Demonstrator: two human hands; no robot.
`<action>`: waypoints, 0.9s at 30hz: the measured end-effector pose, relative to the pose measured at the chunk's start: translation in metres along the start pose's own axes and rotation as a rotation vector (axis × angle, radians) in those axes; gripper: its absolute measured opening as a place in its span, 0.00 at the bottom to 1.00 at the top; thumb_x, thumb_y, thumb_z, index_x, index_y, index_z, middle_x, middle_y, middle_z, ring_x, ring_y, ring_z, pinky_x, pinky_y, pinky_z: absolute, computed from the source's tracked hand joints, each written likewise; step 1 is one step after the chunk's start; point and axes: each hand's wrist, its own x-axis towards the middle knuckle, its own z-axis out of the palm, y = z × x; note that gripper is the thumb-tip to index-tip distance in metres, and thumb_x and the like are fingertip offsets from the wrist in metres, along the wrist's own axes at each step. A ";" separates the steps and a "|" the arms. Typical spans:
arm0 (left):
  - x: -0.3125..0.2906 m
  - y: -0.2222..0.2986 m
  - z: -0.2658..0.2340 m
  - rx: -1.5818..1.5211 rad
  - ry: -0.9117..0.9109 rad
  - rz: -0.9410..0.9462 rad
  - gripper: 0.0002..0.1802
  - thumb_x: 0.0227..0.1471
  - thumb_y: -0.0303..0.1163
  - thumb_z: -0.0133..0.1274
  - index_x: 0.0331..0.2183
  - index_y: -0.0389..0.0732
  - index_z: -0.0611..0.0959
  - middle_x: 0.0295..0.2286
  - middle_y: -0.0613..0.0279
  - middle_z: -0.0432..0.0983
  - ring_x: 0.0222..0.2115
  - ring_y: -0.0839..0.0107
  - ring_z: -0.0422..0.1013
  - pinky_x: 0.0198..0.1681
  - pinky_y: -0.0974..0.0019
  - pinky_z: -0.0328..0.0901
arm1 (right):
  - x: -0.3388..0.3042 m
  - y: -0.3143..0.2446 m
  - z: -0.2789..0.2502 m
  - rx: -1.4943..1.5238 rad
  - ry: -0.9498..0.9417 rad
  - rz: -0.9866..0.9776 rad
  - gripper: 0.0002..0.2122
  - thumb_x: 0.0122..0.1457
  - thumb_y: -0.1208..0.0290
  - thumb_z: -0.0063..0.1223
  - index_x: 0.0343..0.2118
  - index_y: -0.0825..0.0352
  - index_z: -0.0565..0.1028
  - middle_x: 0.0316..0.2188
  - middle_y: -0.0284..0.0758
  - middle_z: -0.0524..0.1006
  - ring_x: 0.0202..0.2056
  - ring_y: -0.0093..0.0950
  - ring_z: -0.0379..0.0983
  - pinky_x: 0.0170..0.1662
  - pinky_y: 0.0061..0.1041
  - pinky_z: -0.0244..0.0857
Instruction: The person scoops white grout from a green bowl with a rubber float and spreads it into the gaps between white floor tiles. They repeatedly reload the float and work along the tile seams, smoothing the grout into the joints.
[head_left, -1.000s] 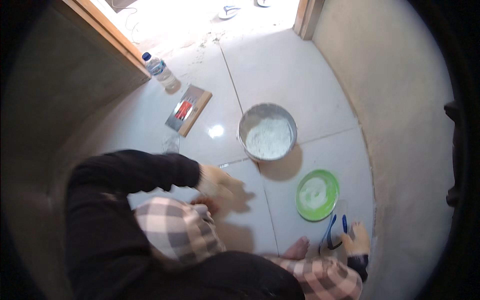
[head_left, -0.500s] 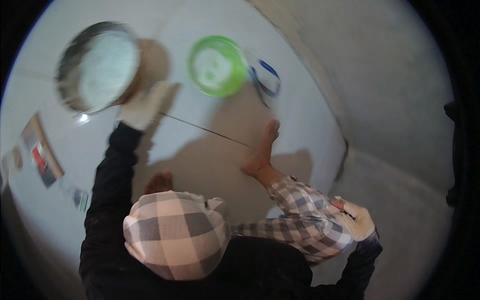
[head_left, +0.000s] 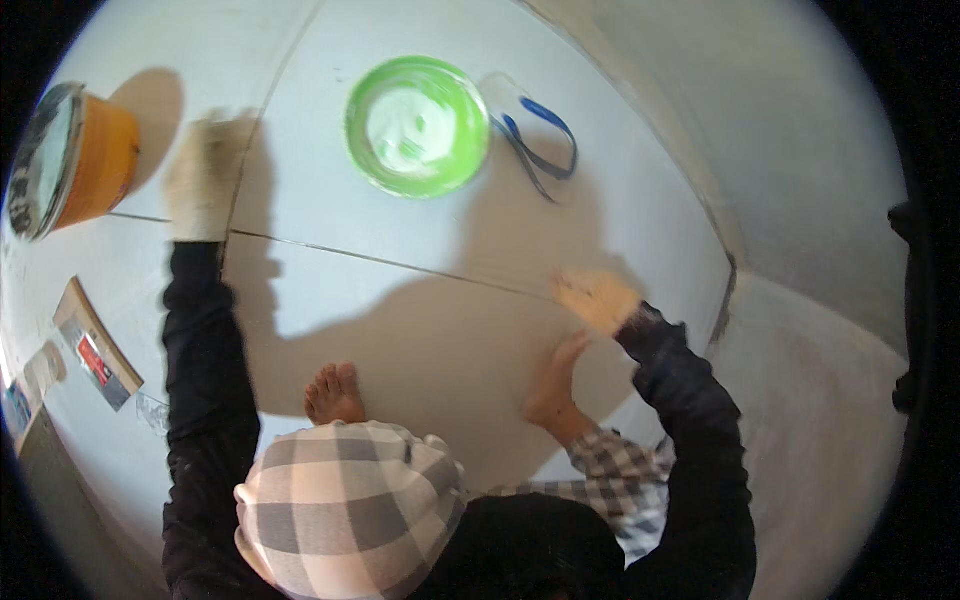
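Note:
My left hand (head_left: 203,178), in a pale glove and blurred by motion, reaches forward over the tiled floor with its fingers stretched out; no object shows in it. Just left of it, apart from it, stands an orange bucket (head_left: 103,160) with a dark smeared rim and white material inside. My right hand (head_left: 598,300), also gloved and slightly blurred, hangs above my right foot, fingers extended and holding nothing visible. Ahead, between the hands, sits a green bowl (head_left: 462,130) coated with white paste. Beside the bowl lie clear glasses with blue temples (head_left: 548,165).
A flat tool or packet with a tan edge and red label (head_left: 92,357) lies at the left, near a clear crumpled wrapper (head_left: 152,414). My bare feet (head_left: 336,395) are on the floor tiles. Grey walls (head_left: 790,130) rise along the right.
The bucket has shifted left, away from the bowl, and my left hand has separated from it. My right hand has left my knee and moved forward over my foot.

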 end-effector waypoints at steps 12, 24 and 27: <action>-0.040 0.066 0.037 -1.772 -0.364 -0.855 0.32 0.69 0.53 0.41 0.56 0.33 0.73 0.48 0.53 0.75 0.49 0.66 0.72 0.53 0.62 0.69 | 0.199 -0.076 -0.013 1.543 0.575 0.580 0.32 0.73 0.46 0.32 0.66 0.71 0.58 0.61 0.44 0.67 0.58 0.37 0.69 0.59 0.37 0.67; -0.150 0.010 -0.108 -1.451 -0.384 -1.269 0.39 0.58 0.42 0.60 0.62 0.31 0.65 0.57 0.45 0.69 0.57 0.58 0.68 0.59 0.55 0.68 | 0.232 -0.004 -0.048 0.217 0.599 0.185 0.34 0.54 0.44 0.63 0.59 0.60 0.73 0.55 0.48 0.75 0.52 0.45 0.75 0.55 0.42 0.68; -0.148 0.028 -0.109 -1.510 -0.071 -1.374 0.36 0.61 0.40 0.57 0.63 0.34 0.64 0.56 0.43 0.70 0.55 0.58 0.71 0.56 0.57 0.70 | 0.262 0.077 -0.057 -0.253 0.384 0.336 0.50 0.44 0.39 0.67 0.69 0.56 0.58 0.67 0.51 0.59 0.61 0.51 0.64 0.62 0.50 0.57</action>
